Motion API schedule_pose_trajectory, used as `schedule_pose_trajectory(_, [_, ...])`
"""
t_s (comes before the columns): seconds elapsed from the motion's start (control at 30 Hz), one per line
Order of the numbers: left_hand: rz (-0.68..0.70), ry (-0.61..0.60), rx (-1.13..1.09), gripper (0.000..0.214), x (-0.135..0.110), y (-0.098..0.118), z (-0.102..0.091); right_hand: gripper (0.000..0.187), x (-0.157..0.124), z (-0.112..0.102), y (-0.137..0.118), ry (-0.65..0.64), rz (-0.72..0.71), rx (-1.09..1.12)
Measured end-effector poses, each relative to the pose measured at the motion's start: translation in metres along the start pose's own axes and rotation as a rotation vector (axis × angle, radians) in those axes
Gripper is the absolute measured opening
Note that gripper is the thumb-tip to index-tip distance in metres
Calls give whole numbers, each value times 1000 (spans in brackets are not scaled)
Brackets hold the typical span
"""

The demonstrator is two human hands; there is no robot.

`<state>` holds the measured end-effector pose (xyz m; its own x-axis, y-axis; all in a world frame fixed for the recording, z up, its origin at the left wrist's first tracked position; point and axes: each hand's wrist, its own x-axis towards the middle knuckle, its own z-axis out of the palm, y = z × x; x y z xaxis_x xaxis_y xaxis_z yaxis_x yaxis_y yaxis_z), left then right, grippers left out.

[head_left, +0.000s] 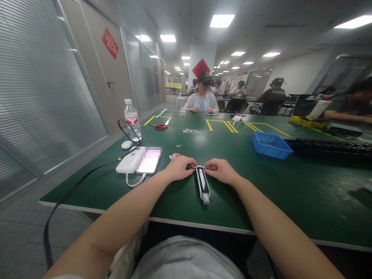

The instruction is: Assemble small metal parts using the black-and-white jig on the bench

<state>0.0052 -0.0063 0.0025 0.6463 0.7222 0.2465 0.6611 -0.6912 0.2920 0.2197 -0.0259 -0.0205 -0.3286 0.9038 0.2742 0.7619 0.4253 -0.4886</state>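
A slim white-and-black device (203, 180) lies on the green table, its long side pointing toward me and a pale, clear-looking piece (205, 198) at its near end. My left hand (181, 167) is closed, with fingertips pinched at the left of the device's far end. On the opposite side, my right hand (221, 170) pinches at the same far end, thumb and fingers together. Thin dark bits show at both sets of fingertips, too small to name. Just beyond my left hand are some small metal parts (178, 146).
On the left stand a water bottle (133, 122), a white power bank (129, 161) and a lit phone (149, 159) with cables. Red-handled scissors (161, 126) and a metal strip (192, 131) lie farther back. A blue bin (271, 145) is at right. A person (202, 100) sits opposite.
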Motion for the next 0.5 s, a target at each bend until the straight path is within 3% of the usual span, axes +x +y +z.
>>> schedule_pose_trajectory(0.5, [3, 4, -9, 19, 0, 1, -1, 20, -1, -2, -2, -1, 35, 41])
